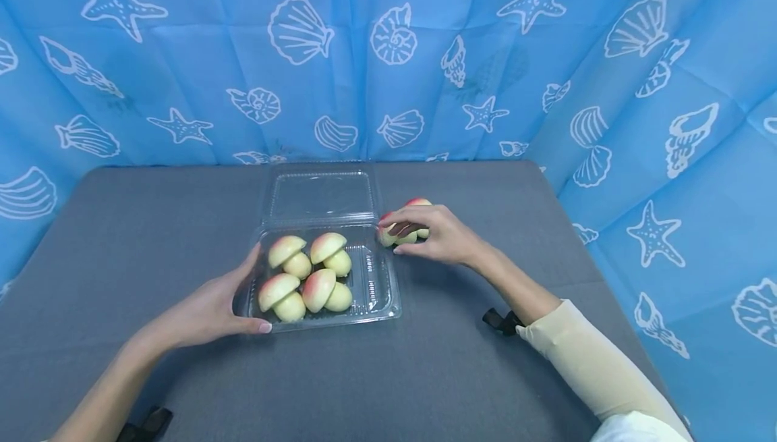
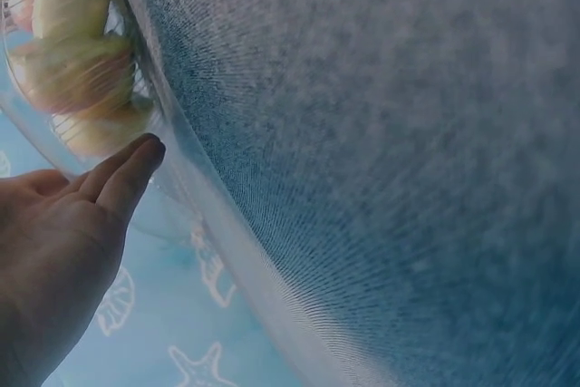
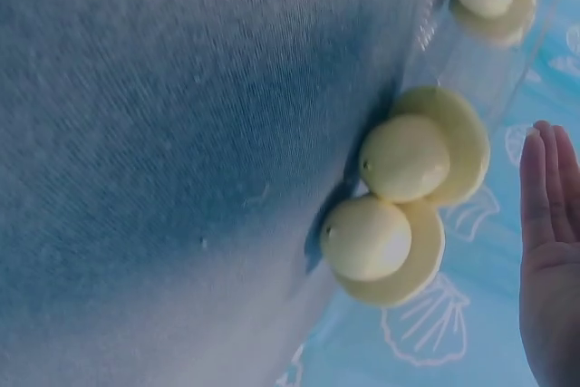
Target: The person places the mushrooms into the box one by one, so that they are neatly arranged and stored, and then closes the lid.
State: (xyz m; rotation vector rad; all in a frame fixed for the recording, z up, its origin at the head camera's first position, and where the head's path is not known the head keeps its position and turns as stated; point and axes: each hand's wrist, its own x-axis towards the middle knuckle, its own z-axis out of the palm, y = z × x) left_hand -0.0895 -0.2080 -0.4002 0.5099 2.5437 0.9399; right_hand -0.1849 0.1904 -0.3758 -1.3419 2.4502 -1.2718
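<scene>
A clear plastic clamshell box (image 1: 371, 280) sits on the table with its lid (image 1: 322, 194) folded back. Inside its left part are several pale yellow toy mushrooms (image 1: 328, 291) with pink-blushed caps. My left hand (image 1: 209, 310) holds the box at its left end, thumb at the front corner and fingers along the side. To the right of the box, two more toy mushrooms (image 3: 406, 159) lie side by side on the cloth. Over them hovers my right hand (image 1: 440, 234), fingers extended and partly hiding them in the head view; the right wrist view shows it apart from them.
Grey cloth covers the table (image 1: 473, 388). A blue curtain (image 1: 358, 57) with white shells and starfish hangs behind and along the right side. Black straps (image 1: 502, 321) show near both wrists. The box's right part shows bare ribbed plastic.
</scene>
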